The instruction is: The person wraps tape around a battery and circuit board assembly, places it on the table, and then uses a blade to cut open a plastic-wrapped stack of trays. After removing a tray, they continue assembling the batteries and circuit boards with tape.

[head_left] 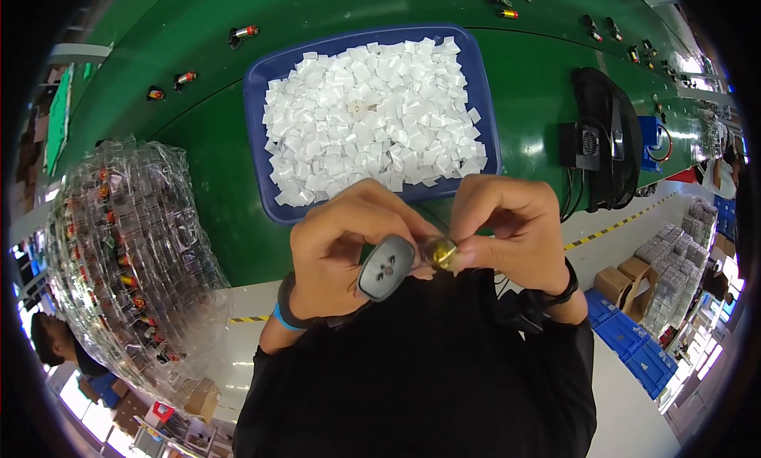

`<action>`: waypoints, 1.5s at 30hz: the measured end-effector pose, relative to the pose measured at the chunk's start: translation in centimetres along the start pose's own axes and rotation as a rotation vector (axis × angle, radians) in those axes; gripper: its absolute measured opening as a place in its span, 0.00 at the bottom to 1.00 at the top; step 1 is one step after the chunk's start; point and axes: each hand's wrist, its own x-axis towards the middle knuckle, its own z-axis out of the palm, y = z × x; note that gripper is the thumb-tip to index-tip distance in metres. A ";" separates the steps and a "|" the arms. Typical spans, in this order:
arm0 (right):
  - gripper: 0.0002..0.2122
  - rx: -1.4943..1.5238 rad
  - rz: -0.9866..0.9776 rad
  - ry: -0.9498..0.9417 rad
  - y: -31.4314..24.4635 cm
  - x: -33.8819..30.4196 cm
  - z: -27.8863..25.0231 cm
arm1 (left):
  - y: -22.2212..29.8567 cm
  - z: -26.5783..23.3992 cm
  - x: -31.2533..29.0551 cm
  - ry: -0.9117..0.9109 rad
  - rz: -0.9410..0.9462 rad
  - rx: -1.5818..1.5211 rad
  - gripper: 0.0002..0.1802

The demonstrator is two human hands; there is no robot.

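In front of my chest, my left hand point(337, 236) is closed around a dark grey handle-like part with an oval end point(386, 268); several small dark marks show on that end face. Close beside it, my right hand point(514, 232) pinches a small, round, shiny yellowish part point(444, 254) between thumb and fingers. The fingers of both hands nearly meet there, and blur hides the small part's exact kind. Whether it touches the grey part, I cannot tell. Just beyond my hands lies a blue tray point(255, 133) heaped with small white square pieces point(380, 117).
Clear plastic trays point(151, 244) with small motor-like parts are stacked at the left. More red-and-black parts point(244, 35) lie on the green bench point(214, 165). A black box with a vent point(579, 146) and a black bag point(606, 133) stand right. Blue crates point(630, 339) sit lower right.
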 end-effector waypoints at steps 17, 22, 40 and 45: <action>0.20 -0.737 -0.663 0.076 0.5 1.1 0.4 | 0.8 -0.7 0.4 0.033 -0.426 -0.361 0.12; 0.24 -0.879 -0.692 0.033 0.6 1.3 -1.2 | 0.0 0.0 0.5 0.065 -0.573 -0.464 0.11; 0.24 -0.952 -0.484 0.399 -1.0 -8.7 -15.9 | -4.9 13.9 11.5 -0.186 -0.720 -0.022 0.27; 0.22 -1.051 -0.210 0.571 2.8 -12.0 -23.4 | -6.7 17.6 16.5 -0.238 -0.579 0.239 0.23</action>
